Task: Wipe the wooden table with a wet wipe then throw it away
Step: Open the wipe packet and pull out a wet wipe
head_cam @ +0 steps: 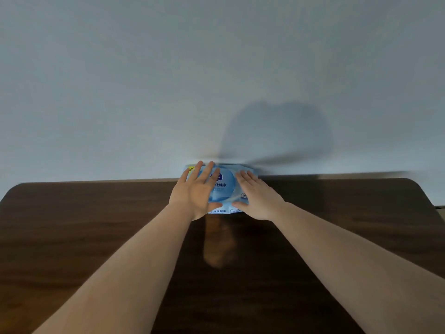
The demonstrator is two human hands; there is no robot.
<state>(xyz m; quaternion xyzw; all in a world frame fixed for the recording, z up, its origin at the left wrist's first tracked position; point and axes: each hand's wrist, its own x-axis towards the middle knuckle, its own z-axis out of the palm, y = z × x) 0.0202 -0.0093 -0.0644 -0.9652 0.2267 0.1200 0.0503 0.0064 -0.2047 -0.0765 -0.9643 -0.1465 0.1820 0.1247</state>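
A light blue wet wipe pack (225,189) with printed lettering lies at the far edge of the dark wooden table (96,225), against the wall. My left hand (195,194) rests over the pack's left part, fingers spread and straight, thumb on its front edge. My right hand (256,196) lies flat over the pack's right part, its thumb pointing toward the left thumb. Neither hand is curled around the pack. No loose wipe is in sight, and the pack's lid is partly hidden by the hands.
A plain pale wall (216,80) rises directly behind the table and carries my shadow. The table has rounded far corners at left and right. A small dark object (439,208) pokes in at the right edge.
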